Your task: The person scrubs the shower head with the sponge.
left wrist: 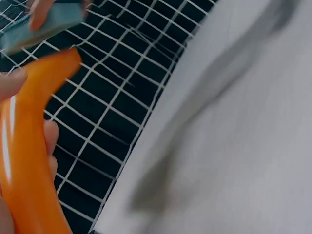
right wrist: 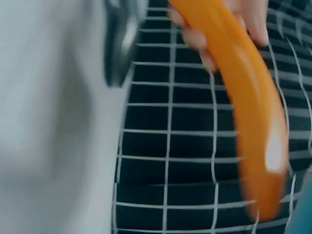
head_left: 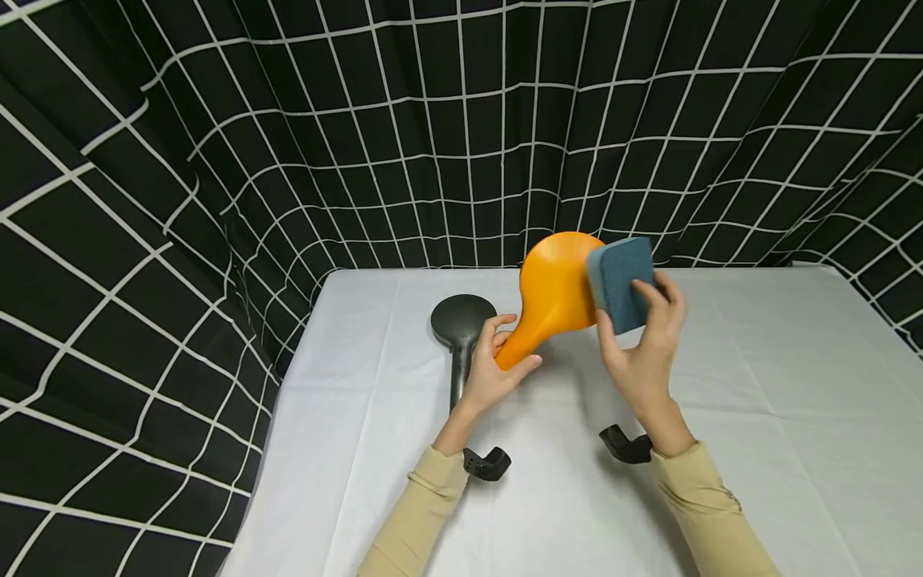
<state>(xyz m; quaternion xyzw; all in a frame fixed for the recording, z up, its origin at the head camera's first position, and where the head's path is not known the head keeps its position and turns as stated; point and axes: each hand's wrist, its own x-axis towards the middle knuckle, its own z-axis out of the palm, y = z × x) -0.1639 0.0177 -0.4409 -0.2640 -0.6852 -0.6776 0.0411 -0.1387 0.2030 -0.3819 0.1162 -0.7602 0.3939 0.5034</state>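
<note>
My left hand (head_left: 489, 378) grips the narrow handle of an orange spoon rest (head_left: 558, 280), holding it up above the table with its round, shallow bowl to the upper right. In the left wrist view its glossy, curved handle (left wrist: 29, 161) lies between thumb and fingers. My right hand (head_left: 645, 361) pinches a blue-grey sponge (head_left: 627, 284) between thumb and fingers. The sponge overlaps the bowl's right edge in the head view. At the right wrist view's lower corner only a sliver of the sponge (right wrist: 302, 209) shows.
A dark round-headed utensil (head_left: 464, 320) with a long handle lies on the white-covered table (head_left: 757, 401), partly hidden behind the left hand. A black curtain with a white grid (head_left: 490, 136) hangs behind the table and along both sides. Each wrist wears a black camera mount.
</note>
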